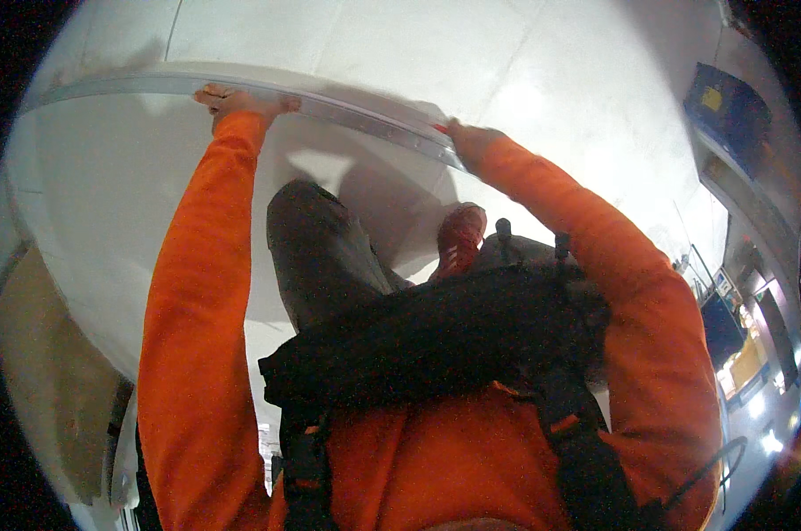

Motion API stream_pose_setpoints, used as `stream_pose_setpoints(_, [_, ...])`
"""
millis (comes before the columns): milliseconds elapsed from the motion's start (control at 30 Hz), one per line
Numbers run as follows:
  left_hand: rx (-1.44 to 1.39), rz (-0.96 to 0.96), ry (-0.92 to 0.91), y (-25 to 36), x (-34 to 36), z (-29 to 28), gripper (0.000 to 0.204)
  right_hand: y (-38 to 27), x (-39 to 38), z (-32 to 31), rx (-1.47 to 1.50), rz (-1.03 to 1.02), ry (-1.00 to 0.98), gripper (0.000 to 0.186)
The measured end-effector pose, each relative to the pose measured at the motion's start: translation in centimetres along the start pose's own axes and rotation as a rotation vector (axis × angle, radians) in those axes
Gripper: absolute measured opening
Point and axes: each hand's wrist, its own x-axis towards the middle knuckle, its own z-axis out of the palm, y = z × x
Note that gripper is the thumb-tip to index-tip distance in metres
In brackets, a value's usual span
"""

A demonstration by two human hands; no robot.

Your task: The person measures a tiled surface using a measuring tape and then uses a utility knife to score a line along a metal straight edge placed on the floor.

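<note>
A long metal straightedge point(356, 117) lies across a pale, flat surface point(400, 53) in front of me. On its left part my left hand point(244, 101) rests with thumb and fingers spread, pressing it down. My right hand point(474, 145) is closed at the right part of the straightedge. From its fingers pokes the red tip of a slim tool point(441, 129); the rest is hidden in the grip, so its kind cannot be told. Both arms reach forward in orange sleeves.
My bent knee point(316, 239) and a red shoe point(461, 237) are just behind the straightedge, on the pale surface. A black bag point(436, 332) hangs across my front. At the far right stands a blue item point(728, 115) with a yellow patch. A brown board point(51, 372) is at the left.
</note>
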Motion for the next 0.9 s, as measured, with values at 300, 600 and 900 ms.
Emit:
stream_pose_setpoints(300, [0.242, 0.16, 0.018, -1.1, 1.8, 0.8, 0.141, -13.5, 10.0, -7.2, 0.535, 0.241, -0.08, 0.056])
stream_pose_setpoints(600, [0.092, 0.115, 0.004, -2.9, 2.5, -1.0, 0.162, -15.7, 11.3, -8.1, 0.176, -0.07, 0.002, 0.034])
stream_pose_setpoints(900, [0.237, 0.108, 0.008, -1.9, 2.2, -4.1, 0.145, -9.6, 7.2, -4.2, 0.286, 0.111, -0.151, 0.037])
